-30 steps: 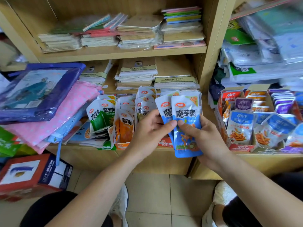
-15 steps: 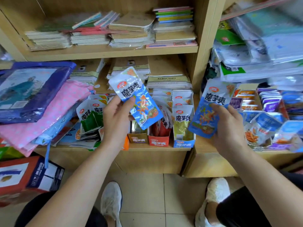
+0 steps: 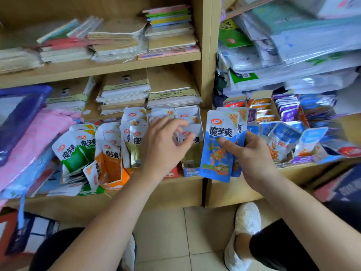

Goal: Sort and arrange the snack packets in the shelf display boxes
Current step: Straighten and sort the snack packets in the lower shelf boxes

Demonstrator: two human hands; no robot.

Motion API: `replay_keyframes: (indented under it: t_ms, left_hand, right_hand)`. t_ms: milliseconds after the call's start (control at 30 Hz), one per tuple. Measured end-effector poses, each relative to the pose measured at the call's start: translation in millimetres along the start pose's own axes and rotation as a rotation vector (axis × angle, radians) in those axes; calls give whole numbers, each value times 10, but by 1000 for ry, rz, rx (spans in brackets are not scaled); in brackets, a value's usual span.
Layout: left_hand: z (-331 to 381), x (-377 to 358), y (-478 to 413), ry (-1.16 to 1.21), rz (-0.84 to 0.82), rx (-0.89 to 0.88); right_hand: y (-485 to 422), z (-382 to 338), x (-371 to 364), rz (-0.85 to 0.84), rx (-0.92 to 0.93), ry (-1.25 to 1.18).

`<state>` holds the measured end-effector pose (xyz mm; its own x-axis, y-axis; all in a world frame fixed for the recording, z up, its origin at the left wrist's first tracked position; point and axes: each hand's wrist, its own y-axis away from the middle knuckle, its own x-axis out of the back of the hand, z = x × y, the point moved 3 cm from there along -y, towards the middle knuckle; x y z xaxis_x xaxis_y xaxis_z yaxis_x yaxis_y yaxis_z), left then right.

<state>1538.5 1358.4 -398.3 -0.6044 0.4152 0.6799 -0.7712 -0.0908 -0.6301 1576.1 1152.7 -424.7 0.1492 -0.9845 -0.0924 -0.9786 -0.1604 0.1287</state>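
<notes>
My right hand (image 3: 254, 159) grips two blue snack packets (image 3: 216, 159), one behind the other, upright in front of the shelf divider. My left hand (image 3: 166, 147) hovers with loosely curled fingers over the row of display boxes and holds nothing. Just right of it stands a blue display box (image 3: 190, 171) with an olive packet (image 3: 193, 153) in it. To the left are an orange box (image 3: 115, 182) with orange packets and loose green packets (image 3: 74, 155). The right shelf bay holds boxes of other blue packets (image 3: 283, 139) and purple packets (image 3: 289, 110).
Stacks of notebooks (image 3: 121, 42) and envelopes (image 3: 125, 90) fill the shelves behind and above. Pink fabric (image 3: 29, 141) hangs over the left of the shelf. Plastic-wrapped goods (image 3: 293, 45) pile up at the right. My white shoe (image 3: 247, 220) and a carton (image 3: 29, 233) are on the tiled floor.
The blue packet that my left hand held up has gone to my right hand, which now holds both. My left hand has dropped, without a packet, to the display boxes.
</notes>
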Motion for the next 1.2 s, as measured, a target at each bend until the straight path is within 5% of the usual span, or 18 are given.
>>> replay_keyframes:
  t_ms: [267,400,600,867,1200]
  left_hand:
    - [-112,-417,-103,-530,-474,-103]
    - [-132,-311,-159,-298,-317,-111]
    - [-223,-63,14,39,-375,-64]
    - [-188,70,128,56,-537,-199]
    - [-45,61,185,109,-456,-164]
  right_hand:
    - [-173,109,301,193,6,64]
    - [-185,105,327,211,24,82]
    - [-166,89,301,198,13,57]
    - [-172,61,224,225,31,148]
    - [-187,38,212,265,58,180]
